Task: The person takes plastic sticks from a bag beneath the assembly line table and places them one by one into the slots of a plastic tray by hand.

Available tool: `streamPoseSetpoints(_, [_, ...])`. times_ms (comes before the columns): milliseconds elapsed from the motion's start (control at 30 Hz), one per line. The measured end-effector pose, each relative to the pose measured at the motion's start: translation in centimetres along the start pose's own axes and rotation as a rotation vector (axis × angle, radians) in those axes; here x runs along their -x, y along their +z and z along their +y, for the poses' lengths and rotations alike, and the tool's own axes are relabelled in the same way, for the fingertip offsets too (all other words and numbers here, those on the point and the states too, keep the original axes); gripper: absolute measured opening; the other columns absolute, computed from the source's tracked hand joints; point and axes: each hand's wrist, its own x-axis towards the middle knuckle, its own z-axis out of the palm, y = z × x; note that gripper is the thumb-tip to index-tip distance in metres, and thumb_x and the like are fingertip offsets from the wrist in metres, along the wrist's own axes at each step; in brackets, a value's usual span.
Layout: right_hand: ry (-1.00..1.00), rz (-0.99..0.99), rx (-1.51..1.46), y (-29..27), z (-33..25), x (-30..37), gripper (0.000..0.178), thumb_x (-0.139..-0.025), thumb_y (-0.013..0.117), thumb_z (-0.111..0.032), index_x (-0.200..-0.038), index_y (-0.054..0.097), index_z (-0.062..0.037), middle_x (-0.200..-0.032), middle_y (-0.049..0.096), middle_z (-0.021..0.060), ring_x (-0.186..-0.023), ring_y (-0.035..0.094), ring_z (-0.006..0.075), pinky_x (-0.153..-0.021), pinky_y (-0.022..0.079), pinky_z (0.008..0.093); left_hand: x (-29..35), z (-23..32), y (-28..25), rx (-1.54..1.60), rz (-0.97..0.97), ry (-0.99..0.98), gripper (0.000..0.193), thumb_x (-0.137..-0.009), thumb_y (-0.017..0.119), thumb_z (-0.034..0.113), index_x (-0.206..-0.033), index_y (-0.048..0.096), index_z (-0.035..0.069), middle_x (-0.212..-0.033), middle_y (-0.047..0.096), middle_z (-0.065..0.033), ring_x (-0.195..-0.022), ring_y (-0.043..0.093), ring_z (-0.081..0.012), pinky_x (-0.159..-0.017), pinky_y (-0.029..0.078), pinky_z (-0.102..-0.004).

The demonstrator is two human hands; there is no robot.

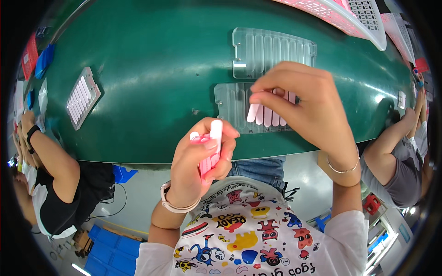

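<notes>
My left hand (202, 154) is closed around a small bunch of pink and white rounded sticks (215, 130), held upright in front of my body. Over the nearer clear slotted tray (225, 99) is my right hand (304, 99), its thumb and forefinger pinched at the top of a pale pink stick (252, 113). Several similar pale pink sticks (275, 118) lie side by side in that tray's slots, partly covered by my right hand. The slots at the tray's left end hold no sticks. Just beyond it lies a second clear slotted tray (251, 46), with no sticks in its visible slots.
At the left of the green table (152, 87) lies another tray filled with pale sticks (80, 99). A white plastic basket (368, 23) with pink contents stands at the far right. Co-workers sit on both sides, one with a black wristband (33, 131) at the left.
</notes>
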Motion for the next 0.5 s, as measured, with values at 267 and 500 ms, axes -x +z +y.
streamPoseSetpoints(267, [0.068,0.046,0.228,0.1,-1.2,0.0,0.023,-0.066,0.076,-0.008,-0.082,0.062,-0.0017,-0.085,0.055,0.0074,-0.076,0.055,0.0234,-0.068,0.045,0.0331,0.6,-0.6,0.3,-0.29,0.013,0.052,0.025,-0.098,0.043,0.013,-0.12,0.048,0.0,-0.079,0.062,-0.0106,-0.048,0.036,-0.0012,-0.045,0.031,-0.017])
streamPoseSetpoints(500, [0.055,-0.148,-0.432,0.5,-2.3,2.7,0.017,-0.075,0.071,-0.001,-0.091,0.065,-0.002,-0.082,0.063,0.0048,-0.074,0.055,0.0138,-0.064,0.042,0.026,0.4,-0.7,0.8,-0.385,-0.022,0.082,0.03,-0.097,0.047,0.012,-0.123,0.035,0.004,-0.084,0.062,-0.0107,-0.062,0.049,-0.002,-0.051,0.035,-0.0163])
